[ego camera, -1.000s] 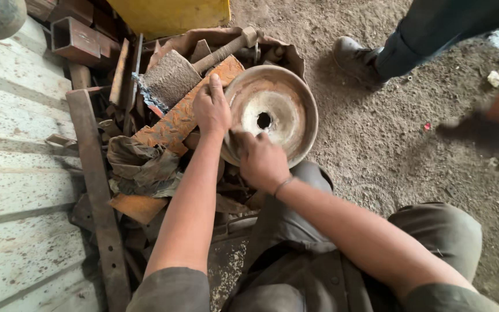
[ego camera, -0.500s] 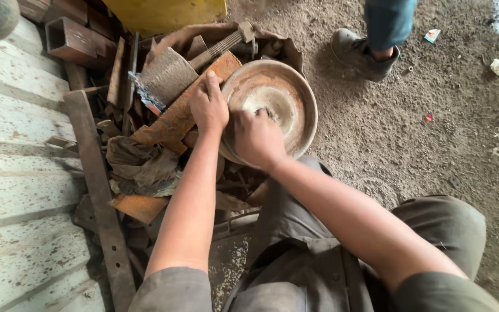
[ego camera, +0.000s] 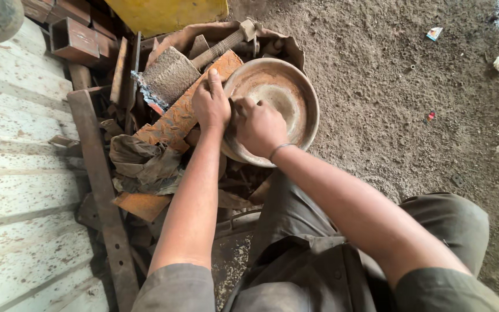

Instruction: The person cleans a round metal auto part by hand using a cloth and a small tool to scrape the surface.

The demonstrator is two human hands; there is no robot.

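A round rusty metal dish lies on top of a scrap pile, its hollow side up. My left hand rests on the dish's left rim, fingers pointing away from me over a rusted chequered plate. My right hand covers the dish's near-left part with the fingers curled down; whatever lies under them is hidden. A thin bangle sits on my right wrist.
The pile holds a large threaded bolt, a grey block, crumpled sacking, a long flat iron bar and rusty square tubes. A pale corrugated sheet lies left, a yellow panel behind, dirt floor right.
My right hand slid from the dish's near rim up onto its inside, beside my left hand. The other person's legs and boot at the top right have left the view.
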